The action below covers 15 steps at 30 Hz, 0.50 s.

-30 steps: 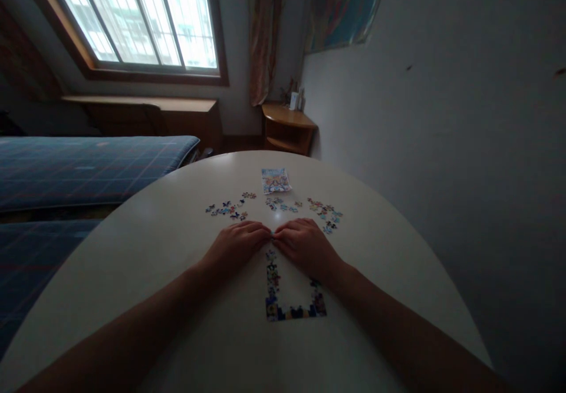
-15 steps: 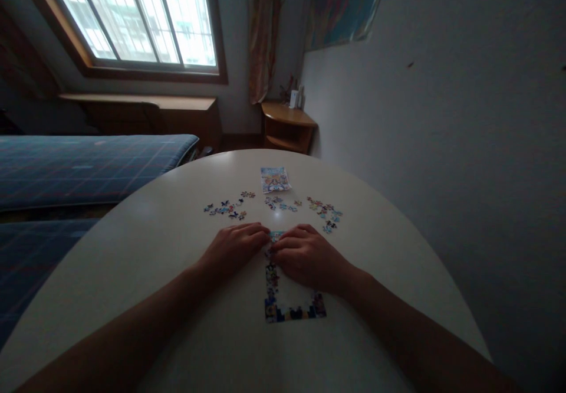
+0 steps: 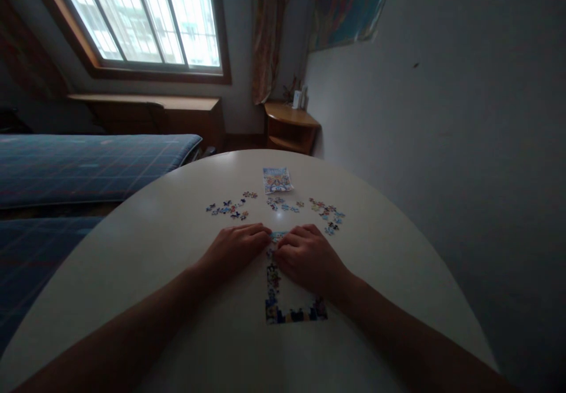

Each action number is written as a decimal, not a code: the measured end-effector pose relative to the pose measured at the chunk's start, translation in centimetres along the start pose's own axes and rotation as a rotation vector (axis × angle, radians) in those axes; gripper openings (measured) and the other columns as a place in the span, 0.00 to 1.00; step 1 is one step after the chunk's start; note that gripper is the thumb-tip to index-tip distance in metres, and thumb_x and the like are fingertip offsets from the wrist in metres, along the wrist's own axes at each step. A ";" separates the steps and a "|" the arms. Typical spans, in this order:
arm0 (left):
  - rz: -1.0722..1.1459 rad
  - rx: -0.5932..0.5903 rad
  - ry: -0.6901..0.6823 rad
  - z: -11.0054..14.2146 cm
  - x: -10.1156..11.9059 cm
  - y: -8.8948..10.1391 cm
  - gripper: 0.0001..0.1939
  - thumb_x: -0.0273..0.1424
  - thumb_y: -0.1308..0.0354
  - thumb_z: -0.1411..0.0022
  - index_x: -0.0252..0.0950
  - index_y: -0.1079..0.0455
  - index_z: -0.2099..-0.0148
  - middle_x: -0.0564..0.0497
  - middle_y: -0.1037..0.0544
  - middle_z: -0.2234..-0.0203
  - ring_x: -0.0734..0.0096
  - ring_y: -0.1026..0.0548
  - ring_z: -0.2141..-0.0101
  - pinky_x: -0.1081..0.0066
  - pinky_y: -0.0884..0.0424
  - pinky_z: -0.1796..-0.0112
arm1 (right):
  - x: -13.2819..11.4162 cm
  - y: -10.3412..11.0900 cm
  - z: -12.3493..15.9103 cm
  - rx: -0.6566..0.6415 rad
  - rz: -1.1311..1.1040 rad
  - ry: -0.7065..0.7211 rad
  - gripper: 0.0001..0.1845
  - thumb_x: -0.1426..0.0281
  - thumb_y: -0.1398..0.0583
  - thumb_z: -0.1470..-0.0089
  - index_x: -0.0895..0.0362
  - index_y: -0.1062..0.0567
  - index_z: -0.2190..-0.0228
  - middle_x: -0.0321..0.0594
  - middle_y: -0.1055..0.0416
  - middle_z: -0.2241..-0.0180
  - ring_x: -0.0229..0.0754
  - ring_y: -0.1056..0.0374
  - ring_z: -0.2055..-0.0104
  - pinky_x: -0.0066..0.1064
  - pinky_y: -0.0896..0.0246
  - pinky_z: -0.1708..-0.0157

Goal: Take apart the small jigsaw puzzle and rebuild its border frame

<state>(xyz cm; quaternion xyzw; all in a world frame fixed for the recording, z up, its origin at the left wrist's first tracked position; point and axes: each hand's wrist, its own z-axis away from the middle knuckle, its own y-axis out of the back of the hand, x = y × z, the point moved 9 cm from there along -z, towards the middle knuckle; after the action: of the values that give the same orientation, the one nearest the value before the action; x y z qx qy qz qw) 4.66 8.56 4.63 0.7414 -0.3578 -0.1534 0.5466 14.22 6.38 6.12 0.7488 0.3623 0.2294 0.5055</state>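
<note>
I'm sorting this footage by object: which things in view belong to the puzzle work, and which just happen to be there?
Puzzle work:
joined puzzle border
light-blue strip between left hand and right hand
loose pieces
printed sheet, probably
white table

Just there:
plaid mattress
window
curtains
corner shelf
wall picture

Head camera — forward, down across table [image 3: 163, 222]

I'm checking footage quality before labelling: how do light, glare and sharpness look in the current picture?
Head view: window washed out nearly white; head view: small glare spot on the table, beyond the left hand and right hand; head view: partly assembled puzzle dim, its detail too soft to read.
</note>
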 end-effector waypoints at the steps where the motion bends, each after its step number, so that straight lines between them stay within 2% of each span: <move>1: -0.001 0.005 0.000 0.0 -0.1 0.0 0.09 0.24 0.47 0.32 0.41 0.27 0.57 0.50 0.19 0.55 0.67 0.20 0.61 0.72 0.25 0.64 | 0.0 0.0 0.0 -0.001 0.007 -0.017 0.07 0.69 0.38 0.42 0.53 0.23 0.72 0.36 0.21 0.68 0.43 0.31 0.62 0.39 0.48 0.56; 5: 0.017 0.011 -0.011 0.1 -0.2 -0.1 0.10 0.25 0.47 0.32 0.42 0.26 0.56 0.51 0.19 0.55 0.67 0.20 0.60 0.71 0.25 0.63 | 0.3 -0.2 -0.2 -0.020 0.028 -0.061 0.05 0.70 0.37 0.42 0.53 0.23 0.71 0.36 0.21 0.67 0.44 0.31 0.61 0.39 0.49 0.55; 15: -0.017 -0.045 -0.020 -0.3 0.4 0.0 0.09 0.23 0.46 0.32 0.40 0.27 0.57 0.51 0.20 0.54 0.65 0.20 0.59 0.70 0.25 0.65 | 0.7 -0.4 -0.3 -0.047 0.041 -0.104 0.08 0.69 0.40 0.39 0.53 0.22 0.70 0.37 0.21 0.66 0.44 0.30 0.60 0.39 0.49 0.56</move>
<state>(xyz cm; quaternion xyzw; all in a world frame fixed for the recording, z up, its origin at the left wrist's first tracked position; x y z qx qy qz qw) 5.07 8.49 4.76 0.7305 -0.3533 -0.1735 0.5581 14.34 7.23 5.84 0.7549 0.3144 0.2089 0.5363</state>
